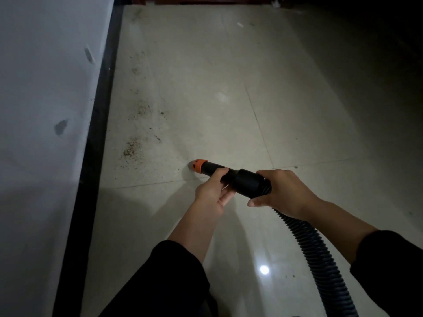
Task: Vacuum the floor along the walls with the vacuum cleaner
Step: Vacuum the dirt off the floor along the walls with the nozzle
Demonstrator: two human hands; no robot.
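The vacuum's black nozzle tube (238, 177) ends in an orange tip (198, 165) that points left and sits low over the tiled floor (206, 88). My left hand (214, 191) grips the tube from below, just behind the tip. My right hand (283, 191) holds the thicker collar where the ribbed black hose (320, 255) joins; the hose runs down to the bottom right. Brown dirt (132, 147) lies scattered on the tiles left of the tip, in patches along the black baseboard (96, 133).
A white wall (41, 110) with a few dark marks fills the left side. Dark wooden furniture or a door (206, 0) closes off the far end. Small white scraps (240, 24) lie on the far tiles. The right side is in deep shadow.
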